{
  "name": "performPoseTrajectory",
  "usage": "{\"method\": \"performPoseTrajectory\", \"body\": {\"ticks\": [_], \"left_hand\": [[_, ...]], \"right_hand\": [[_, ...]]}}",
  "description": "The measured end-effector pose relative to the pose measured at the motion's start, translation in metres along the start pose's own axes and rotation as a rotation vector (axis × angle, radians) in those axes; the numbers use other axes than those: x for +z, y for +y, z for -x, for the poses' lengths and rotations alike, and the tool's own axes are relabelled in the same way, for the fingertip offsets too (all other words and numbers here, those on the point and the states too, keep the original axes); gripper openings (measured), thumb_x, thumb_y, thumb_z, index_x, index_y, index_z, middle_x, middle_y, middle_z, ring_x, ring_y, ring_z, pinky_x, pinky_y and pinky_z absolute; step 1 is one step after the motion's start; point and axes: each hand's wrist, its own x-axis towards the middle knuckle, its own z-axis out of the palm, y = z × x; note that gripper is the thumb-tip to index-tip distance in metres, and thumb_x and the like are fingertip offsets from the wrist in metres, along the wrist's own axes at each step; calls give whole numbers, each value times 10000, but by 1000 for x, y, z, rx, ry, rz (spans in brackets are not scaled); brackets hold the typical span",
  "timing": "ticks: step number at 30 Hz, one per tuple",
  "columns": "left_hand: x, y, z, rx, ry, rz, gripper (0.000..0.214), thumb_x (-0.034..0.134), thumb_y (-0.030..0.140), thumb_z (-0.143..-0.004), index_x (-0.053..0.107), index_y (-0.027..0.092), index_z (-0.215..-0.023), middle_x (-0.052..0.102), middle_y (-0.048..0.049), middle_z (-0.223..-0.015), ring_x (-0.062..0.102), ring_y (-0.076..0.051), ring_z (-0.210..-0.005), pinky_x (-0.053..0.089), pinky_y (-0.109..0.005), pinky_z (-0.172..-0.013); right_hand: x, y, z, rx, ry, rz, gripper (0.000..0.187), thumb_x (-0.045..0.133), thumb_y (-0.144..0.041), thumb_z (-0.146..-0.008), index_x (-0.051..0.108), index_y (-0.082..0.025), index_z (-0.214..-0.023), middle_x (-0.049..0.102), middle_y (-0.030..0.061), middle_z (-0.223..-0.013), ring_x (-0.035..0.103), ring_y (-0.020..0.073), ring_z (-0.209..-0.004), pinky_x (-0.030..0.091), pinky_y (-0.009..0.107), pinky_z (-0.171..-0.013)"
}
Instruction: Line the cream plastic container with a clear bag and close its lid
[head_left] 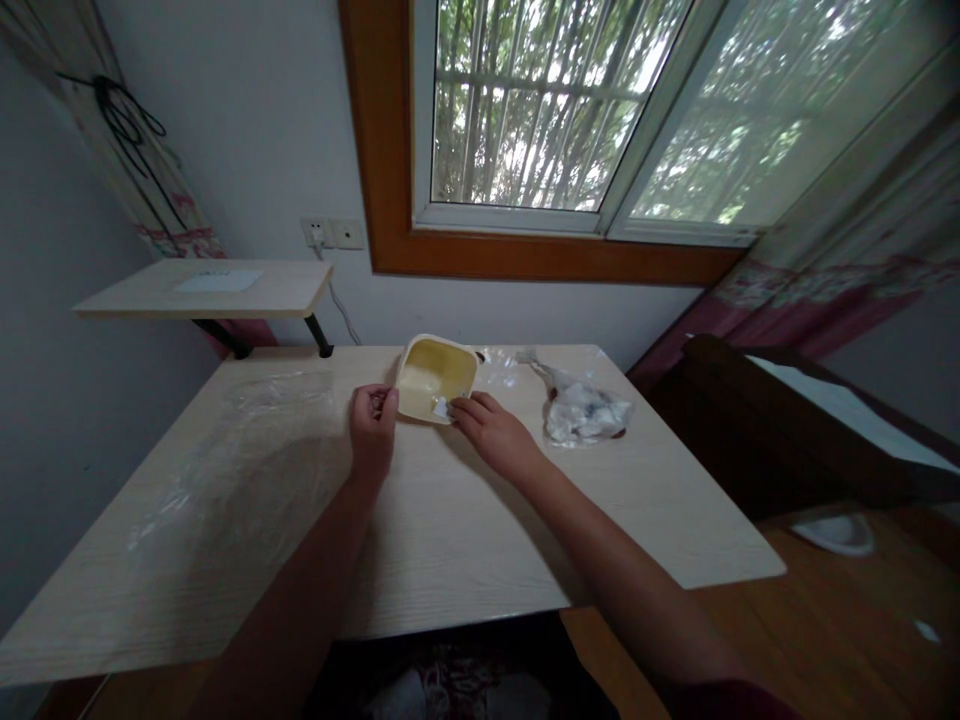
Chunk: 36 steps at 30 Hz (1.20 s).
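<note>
My right hand (pixel 495 435) has its fingers together on a white scrap (pixel 441 408) at the near corner of a yellow tub (pixel 435 372), which sits mid-frame on the table (pixel 465 530). My left hand (pixel 373 432) curls just beside the tub, though I can't tell whether its fingers grip anything. Working that corner calls for a steady tub. A bag (pixel 583 412) lies right, film (pixel 240 440) left.

Yellow square plastic tub (pixel 435 378) is touched at its near corner by right hand (pixel 495 432), fingers (pixel 466 407) by a small white scrap (pixel 441 408). Left hand (pixel 373 432) is curled just beside the tub. Crumpled plastic bag (pixel 581 408) is lying to the right, clear plastic film (pixel 240 450) to the left, on pale wood-grain table (pixel 450 530).
</note>
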Motion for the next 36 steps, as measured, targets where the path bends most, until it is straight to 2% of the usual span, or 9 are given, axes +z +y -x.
{"method": "performPoseTrajectory", "body": {"ticks": [4, 10, 15, 19, 22, 26, 36], "left_hand": [[0, 1, -2, -4, -1, 5, 227, 691, 379, -849, 595, 191, -933, 575, 9, -772, 544, -114, -641, 451, -220, -589], [1, 2, 0, -44, -39, -46, 230, 687, 402, -846, 573, 205, -876, 565, 30, -700, 548, -118, -602, 445, -225, -585], [3, 3, 3, -81, -105, -32, 240, 683, 417, -847, 562, 210, -821, 555, 43, -635, 531, -115, -553, 423, -223, -548], [5, 0, 6, -107, -182, 14, 247, 684, 423, -842, 562, 210, -810, 555, 45, -592, 535, -123, -541, 428, -228, -544], [7, -2, 8, -128, -221, 10, 255, 679, 436, -837, 567, 210, -800, 573, 38, -590, 545, -129, -540, 433, -232, -544], [8, -2, 11, -134, -250, -32, 268, 674, 456, -837, 573, 212, -791, 573, 38, -587, 546, -129, -532, 428, -232, -534], [9, -4, 13, -194, -305, 77, 287, 695, 466, -800, 577, 205, -782, 583, 31, -608, 550, -125, -533, 446, -231, -511]], "right_hand": [[-2, -1, -2, -9, -14, -20, 311, 498, -224, -1044, 667, -159, -1297, 663, 142, -1312, 530, 287, -1238, 542, 472, -1037], [-6, -3, -1, 53, -85, 19, 318, 466, -216, -1054, 676, -166, -1287, 670, 137, -1316, 558, 282, -1206, 522, 458, -1023], [-10, -11, -1, 208, -195, 44, 376, 430, -183, -1043, 618, -166, -1369, 640, 153, -1375, 640, 264, -1110, 525, 418, -979], [-11, -28, -3, 338, -268, -46, 451, 429, -238, -1031, 513, -192, -1471, 577, 127, -1475, 687, 242, -1103, 552, 351, -936], [-9, -41, -6, 371, -261, -147, 507, 441, -270, -1010, 466, -189, -1509, 512, 108, -1549, 663, 236, -1189, 554, 331, -967], [-8, -53, -10, 358, -212, -242, 531, 435, -232, -983, 468, -191, -1512, 507, 79, -1559, 620, 206, -1271, 520, 310, -1046], [-17, -42, -3, 523, -299, -67, 525, 431, -287, -979, 496, -207, -1494, 503, 78, -1566, 702, 258, -1129, 598, 391, -913]]}}
